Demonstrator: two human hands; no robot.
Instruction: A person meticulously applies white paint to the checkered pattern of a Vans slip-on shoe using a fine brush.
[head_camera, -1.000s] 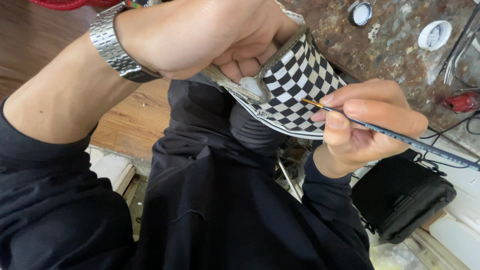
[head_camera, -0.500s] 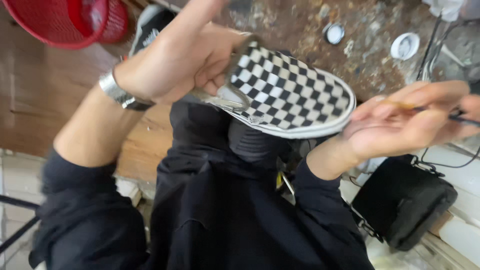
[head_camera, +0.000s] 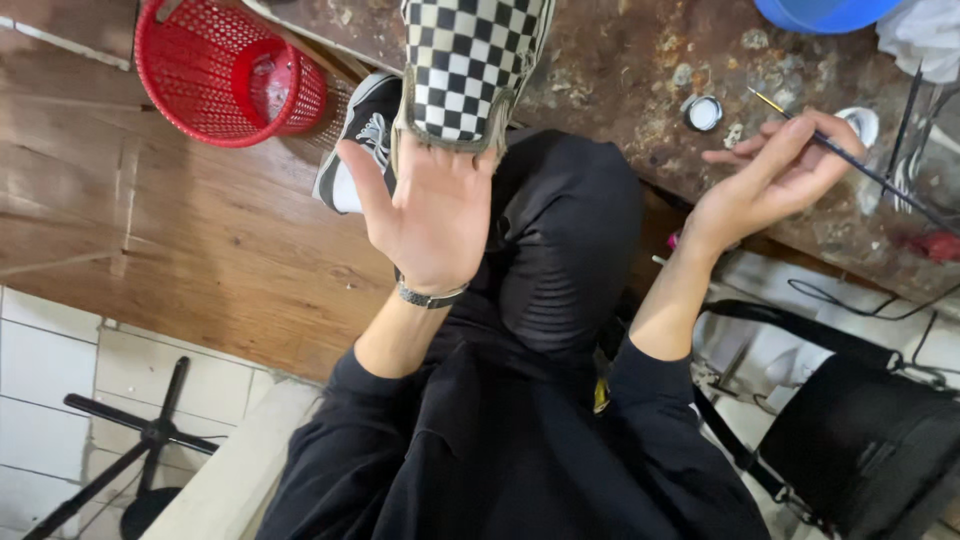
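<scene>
Right now we are holding a checkerboard slip-on shoe (head_camera: 470, 65) up on our left hand (head_camera: 435, 205), whose fingers are tucked into its opening with the thumb spread wide. Our right hand (head_camera: 775, 175) is pinching a thin paintbrush (head_camera: 850, 160) between its fingers. Perched so loosely, the shoe could be slipping off, and a wet brush tip might be smearing it. Beneath, a stained worktop (head_camera: 620, 60) is carrying a small paint pot (head_camera: 703, 112); a red basket (head_camera: 225, 70) is sitting on the wooden floor (head_camera: 200, 240).

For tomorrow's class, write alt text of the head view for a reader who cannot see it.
The left hand holds a black-and-white checkered slip-on shoe by its heel. The right hand grips a thin paintbrush over a stained workbench. A red basket stands on the wooden floor.
</scene>
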